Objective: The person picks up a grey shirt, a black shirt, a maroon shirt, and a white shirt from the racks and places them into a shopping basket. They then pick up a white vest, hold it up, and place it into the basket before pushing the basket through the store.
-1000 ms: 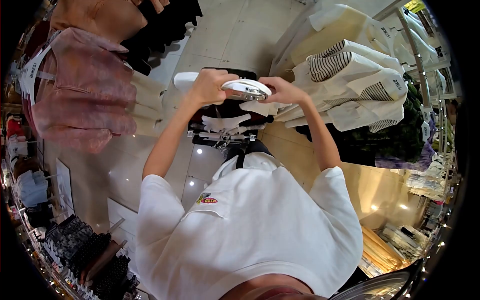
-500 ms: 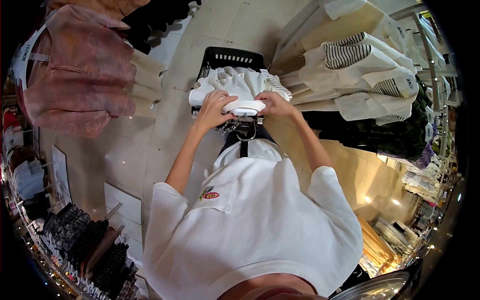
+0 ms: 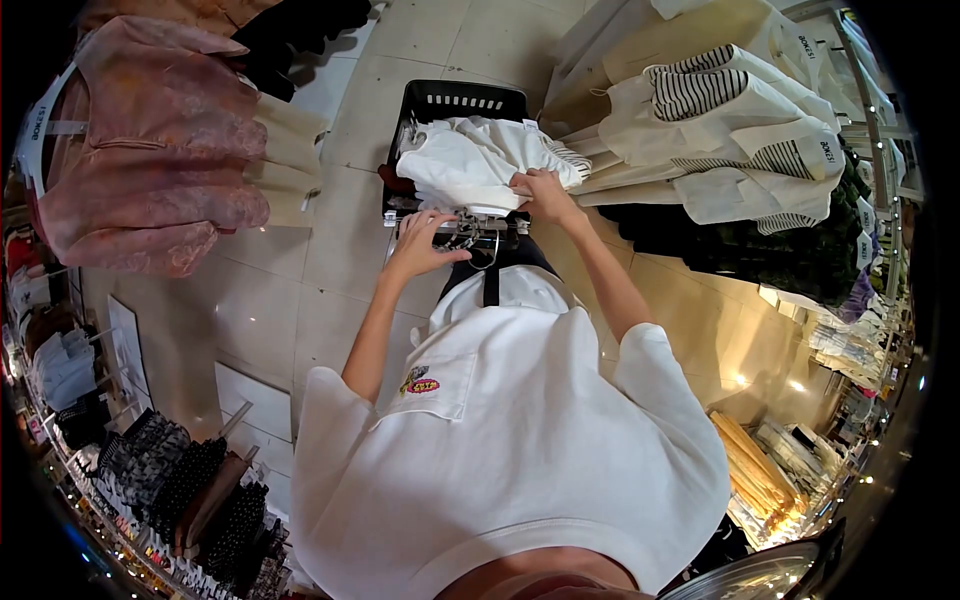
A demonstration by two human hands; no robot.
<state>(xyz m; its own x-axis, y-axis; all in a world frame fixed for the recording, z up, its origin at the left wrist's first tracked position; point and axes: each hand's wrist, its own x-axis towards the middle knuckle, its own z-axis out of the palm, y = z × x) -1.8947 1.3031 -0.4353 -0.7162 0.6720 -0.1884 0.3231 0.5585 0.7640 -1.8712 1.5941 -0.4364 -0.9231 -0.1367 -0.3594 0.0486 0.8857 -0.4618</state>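
Note:
A white garment (image 3: 465,165) lies bunched on top of a black basket (image 3: 420,98) in front of me. My right hand (image 3: 547,195) pinches the garment's near edge on the right side. My left hand (image 3: 418,243) is off the cloth, thumb and fingers apart, beside the hangers at the basket's near end. A hanger hook (image 3: 487,262) sticks out toward me between my hands. Metal hanger clips (image 3: 393,218) show at the left near corner. How the hanger sits under the cloth is hidden.
On the right hang cream and striped garments (image 3: 740,140), their sleeves reaching close to the basket. A pink patterned top (image 3: 165,140) hangs on the left. Dark patterned clothes (image 3: 180,480) hang at lower left, and yellow garments (image 3: 750,465) at lower right. Tiled floor (image 3: 350,290) surrounds the basket.
My left hand has let go of the white garment and dropped down and left, its fingers spreading. My right hand has shifted slightly right along the cloth, which now lies flatter.

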